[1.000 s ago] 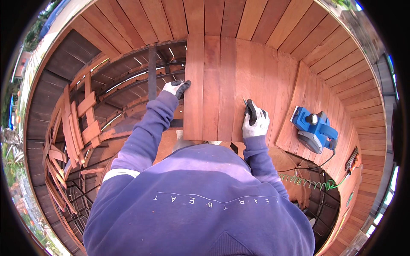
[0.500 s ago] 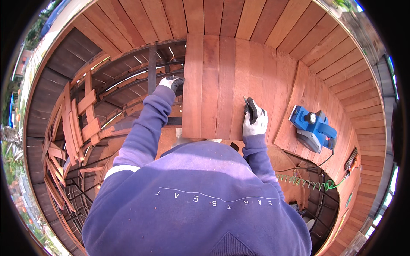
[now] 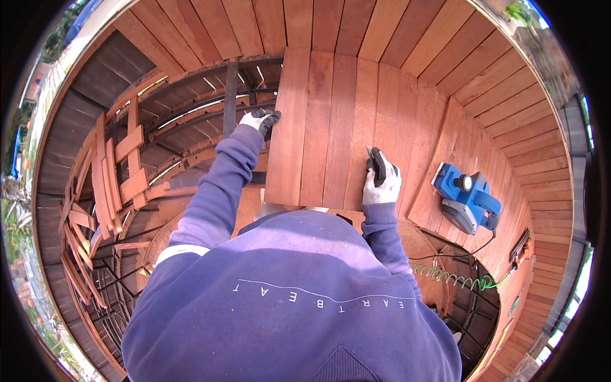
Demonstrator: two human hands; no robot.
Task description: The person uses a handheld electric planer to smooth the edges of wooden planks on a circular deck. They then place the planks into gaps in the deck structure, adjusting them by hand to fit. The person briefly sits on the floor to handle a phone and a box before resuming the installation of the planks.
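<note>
My left hand (image 3: 259,121), in a white-and-black glove, has its fingers closed on the left edge of a reddish-brown board (image 3: 287,137) at the centre. Several similar planks lie side by side to its right. My right hand (image 3: 382,177), gloved alike, is closed around a thin pointed tool (image 3: 369,151), perhaps a pencil, over the planks (image 3: 344,134). A blue electric planer (image 3: 466,198) with a black cord rests on a raised plank panel to the right of that hand.
Curved plank walling (image 3: 445,51) rings the work. At left are dark metal framing (image 3: 230,95) and loose wood offcuts (image 3: 111,184). A coiled green hose (image 3: 452,277) and an orange-and-black tool (image 3: 519,249) are at lower right. My torso fills the bottom.
My left hand sits slightly higher in the picture than a second ago, still at the board's edge. The view has turned a little. My right hand stays closed on the tool.
</note>
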